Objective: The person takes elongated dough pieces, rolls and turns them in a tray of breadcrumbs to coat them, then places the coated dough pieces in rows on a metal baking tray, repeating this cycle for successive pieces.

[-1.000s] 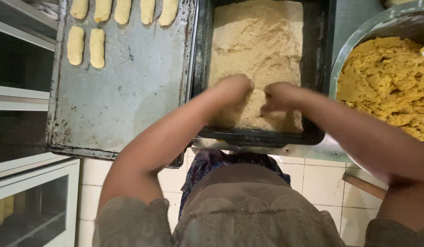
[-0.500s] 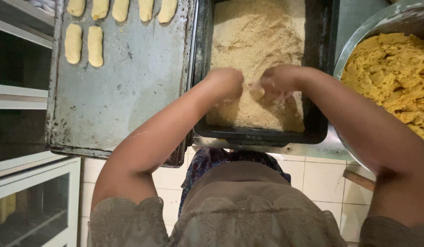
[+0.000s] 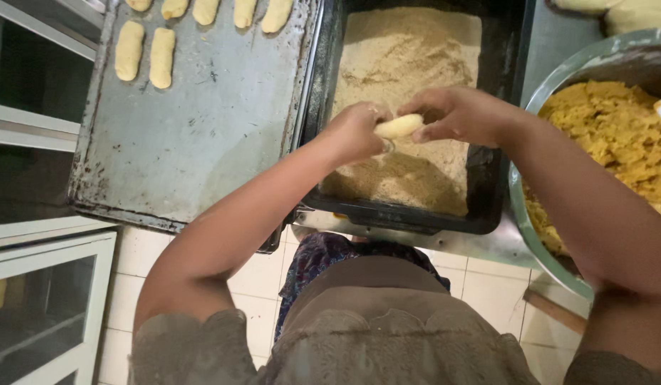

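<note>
A pale finger-shaped dough piece [image 3: 398, 127] is held above the black tray [image 3: 409, 214] of light brown crumbs [image 3: 409, 64]. My left hand [image 3: 355, 132] grips its left end and my right hand [image 3: 458, 114] grips its right end. Both hands hover over the near half of the crumb bed. On the left, a worn grey baking sheet [image 3: 202, 150] carries several shaped dough fingers [image 3: 145, 53] along its far edge.
A large metal bowl [image 3: 551, 235] of yellow dough mixture [image 3: 615, 135] stands at the right, beside the black tray. White cabinet frames with glass [image 3: 45, 285] are at the left. White floor tiles [image 3: 487, 285] show below the counter edge.
Both hands were pressed down into the crumbs; they have lifted up, and the dough piece now shows between them above the tray.
</note>
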`<state>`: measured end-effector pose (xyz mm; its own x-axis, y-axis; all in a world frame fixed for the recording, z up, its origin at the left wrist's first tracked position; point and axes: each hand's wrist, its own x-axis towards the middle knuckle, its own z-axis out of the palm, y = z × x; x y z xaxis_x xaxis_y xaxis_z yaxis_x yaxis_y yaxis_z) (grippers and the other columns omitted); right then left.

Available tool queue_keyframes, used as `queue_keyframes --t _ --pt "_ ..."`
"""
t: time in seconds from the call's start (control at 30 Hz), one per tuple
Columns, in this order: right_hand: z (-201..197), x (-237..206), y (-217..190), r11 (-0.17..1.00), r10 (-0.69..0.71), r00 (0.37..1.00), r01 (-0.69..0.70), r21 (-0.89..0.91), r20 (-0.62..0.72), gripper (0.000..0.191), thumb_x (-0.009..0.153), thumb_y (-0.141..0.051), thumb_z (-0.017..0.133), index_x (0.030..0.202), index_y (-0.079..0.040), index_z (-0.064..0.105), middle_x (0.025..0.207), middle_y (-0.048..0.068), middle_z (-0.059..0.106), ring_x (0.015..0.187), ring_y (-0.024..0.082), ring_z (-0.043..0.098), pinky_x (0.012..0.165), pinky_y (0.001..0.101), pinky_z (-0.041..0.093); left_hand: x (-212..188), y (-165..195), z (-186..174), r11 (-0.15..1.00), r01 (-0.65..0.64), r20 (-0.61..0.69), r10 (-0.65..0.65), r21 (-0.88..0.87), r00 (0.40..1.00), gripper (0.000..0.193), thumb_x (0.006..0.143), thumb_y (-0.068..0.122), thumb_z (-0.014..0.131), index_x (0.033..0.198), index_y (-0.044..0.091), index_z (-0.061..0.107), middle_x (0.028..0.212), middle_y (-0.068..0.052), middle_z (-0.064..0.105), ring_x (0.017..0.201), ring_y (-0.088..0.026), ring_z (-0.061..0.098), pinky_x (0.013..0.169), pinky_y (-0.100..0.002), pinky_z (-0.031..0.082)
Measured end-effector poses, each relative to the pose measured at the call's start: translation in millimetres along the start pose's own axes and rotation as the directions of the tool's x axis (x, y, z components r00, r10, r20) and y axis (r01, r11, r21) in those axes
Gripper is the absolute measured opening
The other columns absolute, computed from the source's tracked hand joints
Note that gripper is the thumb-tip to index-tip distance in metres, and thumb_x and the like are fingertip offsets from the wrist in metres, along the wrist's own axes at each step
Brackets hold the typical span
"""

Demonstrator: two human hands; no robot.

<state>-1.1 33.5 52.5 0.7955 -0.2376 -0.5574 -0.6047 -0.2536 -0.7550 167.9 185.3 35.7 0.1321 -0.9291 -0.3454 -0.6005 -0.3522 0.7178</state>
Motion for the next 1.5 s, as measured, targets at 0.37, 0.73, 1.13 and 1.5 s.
queue_keyframes --t 0.37,0.73,1.13,1.5 --pt "-15 -23 7 0.888 -0.331 0.94 0.341 0.308 -0.086 0.043 0.089 0.012 0.065 0.129 -0.004 0.069 0.12 0.007 0.072 0.11 0.016 0.067 0.095 0.0301 0.054 -16 -19 38 0.511 -0.1 -0.056 0.101 -0.854 0.993 0.055 0.085 -0.004 0.077 0.137 0.0 0.062 0.119 -0.008 0.072 0.102 -0.017 0.067 0.087 -0.031 0.055" --pt "-8 -33 -3 0.876 -0.232 0.972 0.198 0.44 0.024 0.056 0.102 -0.018 0.051 0.155 -0.003 0.043 0.142 0.014 0.06 0.124 0.022 0.062 0.104 0.0353 0.051 -23 -15 64 0.539 -0.318 -0.305 0.117 -0.78 0.945 0.054 0.087 -0.013 0.07 0.137 0.004 0.062 0.127 -0.006 0.067 0.115 -0.012 0.064 0.097 -0.025 0.054" --pt "15 -41 -10 0.845 -0.02 0.993 0.08 0.528 -0.119 0.044 0.101 -0.026 0.059 0.135 0.002 0.062 0.122 0.014 0.069 0.101 0.021 0.069 0.094 0.0352 0.058 -51 -2 53 0.758 -0.503 -0.526 0.252 -0.415 0.813 0.062 0.092 -0.01 0.066 0.147 0.014 0.053 0.136 -0.008 0.061 0.123 -0.018 0.065 0.1 -0.03 0.058" --pt "56 -38 -49 0.639 -0.039 0.942 0.281 0.716 -0.334 0.038 0.098 -0.011 0.061 0.134 0.001 0.061 0.131 0.012 0.067 0.116 0.019 0.066 0.099 0.0319 0.054 -46 -49 25 0.554 -0.415 -0.326 0.257 -0.722 0.91 0.068 0.09 -0.002 0.074 0.154 0.009 0.05 0.135 -0.012 0.065 0.124 -0.021 0.063 0.106 -0.031 0.054"
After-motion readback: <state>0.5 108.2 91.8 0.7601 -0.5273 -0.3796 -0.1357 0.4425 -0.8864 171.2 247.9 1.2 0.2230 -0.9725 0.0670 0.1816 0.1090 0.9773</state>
